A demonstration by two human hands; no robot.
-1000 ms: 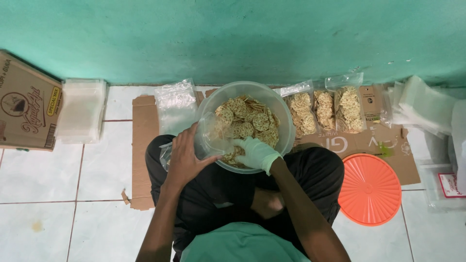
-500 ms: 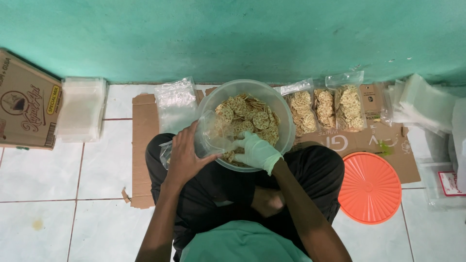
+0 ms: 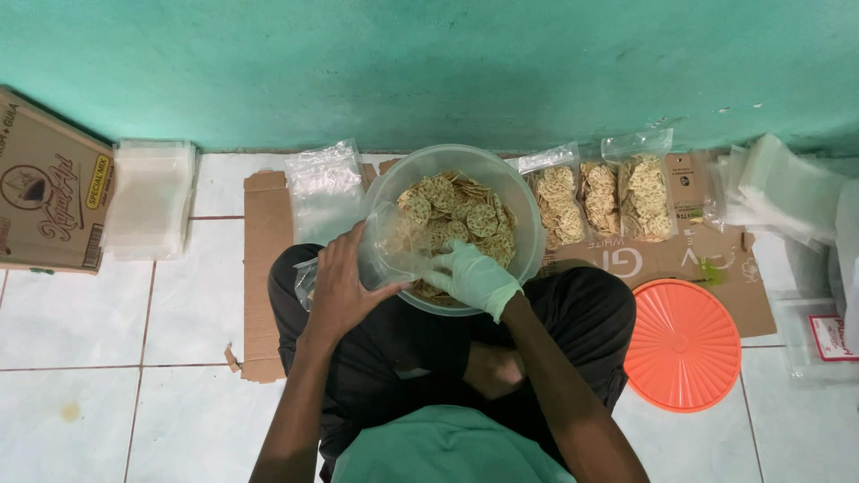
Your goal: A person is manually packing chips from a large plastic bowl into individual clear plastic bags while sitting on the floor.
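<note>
Crackers [image 3: 461,215], frame centre: thin, brittle; lift lightly by edges. Left hand [image 3: 344,291] fingers pinch bag [image 3: 394,250]; gloved right hand [image 3: 474,277] fingers curled, contents unclear.

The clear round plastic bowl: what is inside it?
The clear round plastic bowl holds round flat speckled crackers. The gloved right hand covers some; the bottom is hidden.

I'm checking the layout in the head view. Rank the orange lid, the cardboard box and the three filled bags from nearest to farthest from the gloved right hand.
1. Filled bags: against the wall, up and right of the right hand.
2. Orange lid: on the floor, farther right.
3. Cardboard box: far left, beyond the left hand.
</note>
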